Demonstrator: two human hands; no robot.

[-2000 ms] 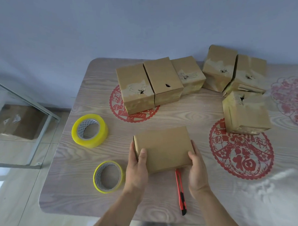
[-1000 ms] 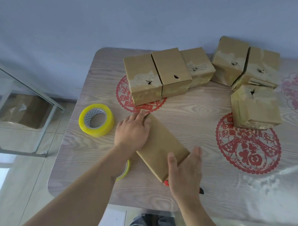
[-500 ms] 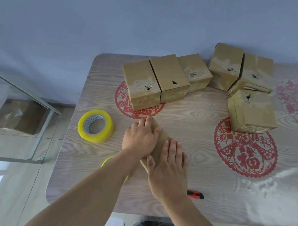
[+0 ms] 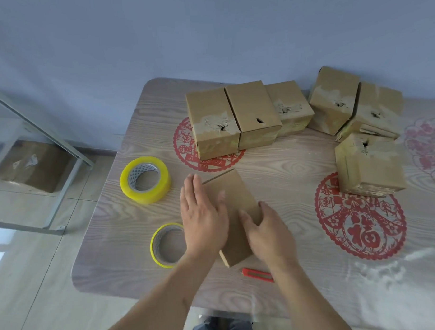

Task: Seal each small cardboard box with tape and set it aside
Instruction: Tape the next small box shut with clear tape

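Red utility knife [image 4: 257, 274] half under the right forearm; thin tape roll's [image 4: 165, 245] near rim behind the left wrist.

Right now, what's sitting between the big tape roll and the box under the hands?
Nothing: in the head view, bare wood-grain table separates the big tape roll from the box.
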